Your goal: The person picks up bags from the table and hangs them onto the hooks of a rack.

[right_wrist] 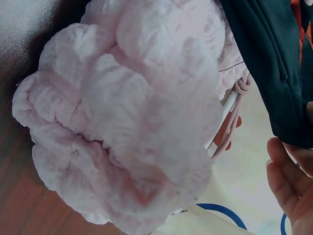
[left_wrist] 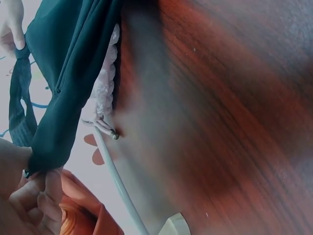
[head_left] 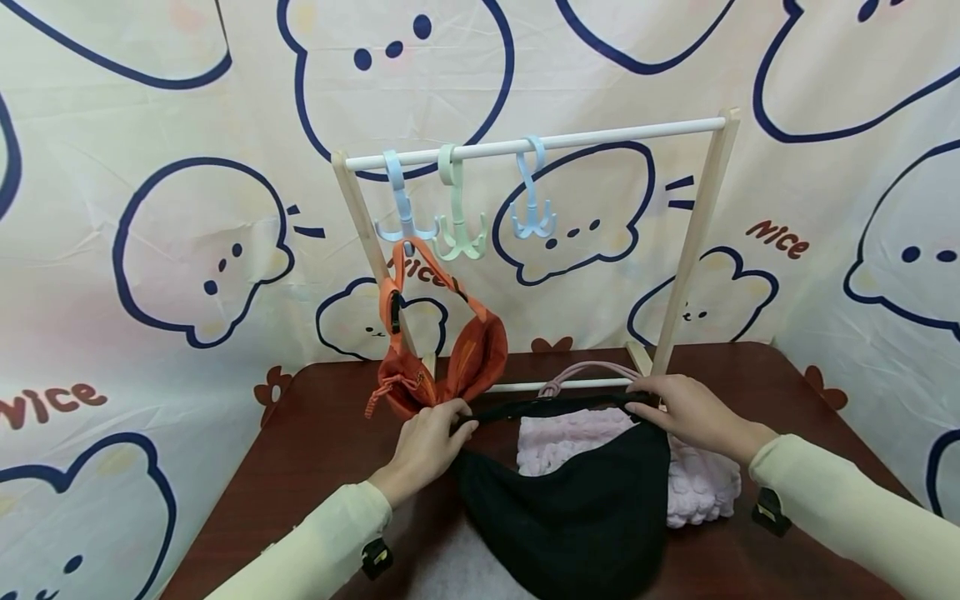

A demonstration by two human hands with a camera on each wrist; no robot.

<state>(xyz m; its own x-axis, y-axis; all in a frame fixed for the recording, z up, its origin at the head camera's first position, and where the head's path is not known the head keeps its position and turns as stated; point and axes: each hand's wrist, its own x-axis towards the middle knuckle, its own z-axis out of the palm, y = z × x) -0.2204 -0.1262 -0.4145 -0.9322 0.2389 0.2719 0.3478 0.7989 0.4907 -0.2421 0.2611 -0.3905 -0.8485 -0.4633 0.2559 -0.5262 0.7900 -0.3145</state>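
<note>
A black cloth shoulder bag point(head_left: 577, 508) hangs between both hands, its strap along the top and its body sagging below. My left hand point(head_left: 427, 446) pinches one upper corner, thumb and fingers closed over the cloth. At the other upper corner, my right hand point(head_left: 693, 408) grips the bag where body and strap meet. Behind it on the table lies a bunched pale pink bag point(right_wrist: 132, 98) with a cord handle point(head_left: 592, 368). An orange bag point(head_left: 480, 358) hangs by its strap just beyond my left hand, from the leftmost blue hook point(head_left: 405, 208).
A wooden rack with a white top rail point(head_left: 615, 136) stands at the back of the dark brown table point(head_left: 285, 467). A green hook point(head_left: 459, 217) and a second blue hook point(head_left: 532, 200) hang from that rail. A patterned cloth backdrop point(head_left: 225, 250) surrounds the table.
</note>
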